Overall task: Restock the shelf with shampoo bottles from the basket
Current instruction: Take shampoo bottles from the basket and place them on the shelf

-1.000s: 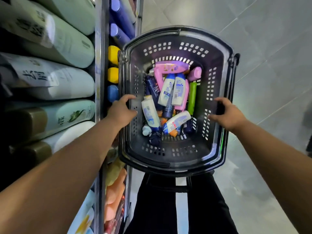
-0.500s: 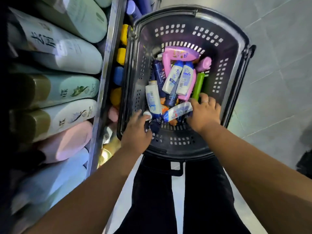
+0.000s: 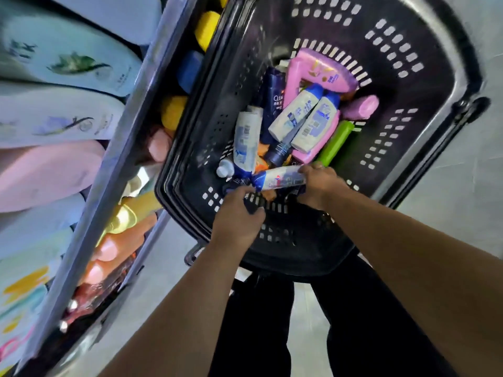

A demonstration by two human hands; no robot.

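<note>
Both hands have closed in since the earlier frame on the white bottle (image 3: 280, 180) lying along the near wall of the basket (image 3: 435, 85): the right hand (image 3: 321, 186) curls round its base, apparently to lift it towards the shelf (image 3: 119, 159), while the left hand (image 3: 236, 216) curls at its blue cap, its hold unclear.

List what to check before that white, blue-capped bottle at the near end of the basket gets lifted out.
1. Right hand grip on the white bottle: ok, fingers curl round its uncapped end.
2. Left hand grip: cannot tell, fingers curl near the blue cap, blurred.
3. Bottle free to lift: ok, nothing covers it.
4. Basket steadied: cannot tell, neither hand is on its rim.
5. Free slot on the shelf: cannot tell, visible rows look full.
</note>
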